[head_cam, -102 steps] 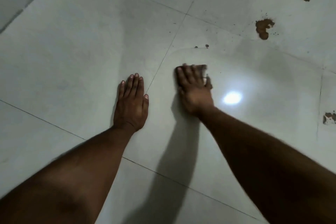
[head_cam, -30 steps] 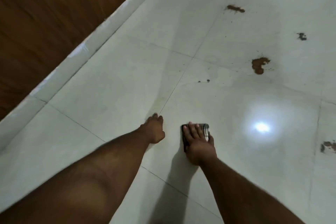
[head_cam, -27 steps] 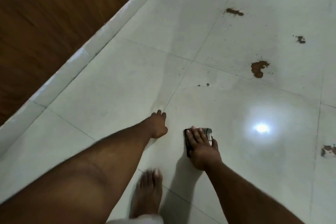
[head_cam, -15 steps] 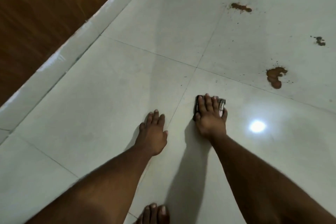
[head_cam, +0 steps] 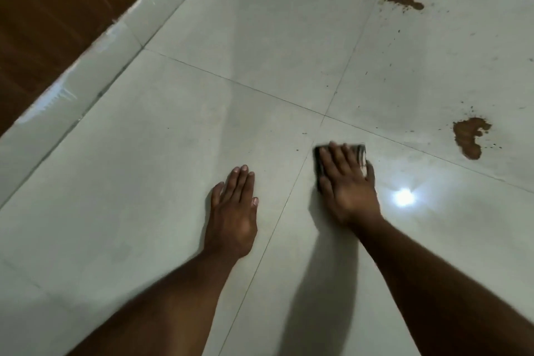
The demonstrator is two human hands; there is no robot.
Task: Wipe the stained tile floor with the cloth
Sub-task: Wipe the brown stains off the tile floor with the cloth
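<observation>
The right hand (head_cam: 346, 182) presses flat, fingers straight, on a small dark folded cloth (head_cam: 359, 151) on the pale tile floor (head_cam: 144, 153), just beside a grout crossing; the left hand (head_cam: 234, 211) lies flat alongside.

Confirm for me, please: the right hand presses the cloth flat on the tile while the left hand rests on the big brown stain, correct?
Not quite. In the head view the left hand rests flat on bare tile; the big brown stain lies beyond the right hand, untouched. The cloth part is right.

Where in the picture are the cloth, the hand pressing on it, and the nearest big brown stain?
cloth (head_cam: 360, 151): head view, far edge past the fingertips.
right hand (head_cam: 346, 182): head view, back of the hand.
brown stain (head_cam: 469, 137): head view, middle of the patch.
</observation>
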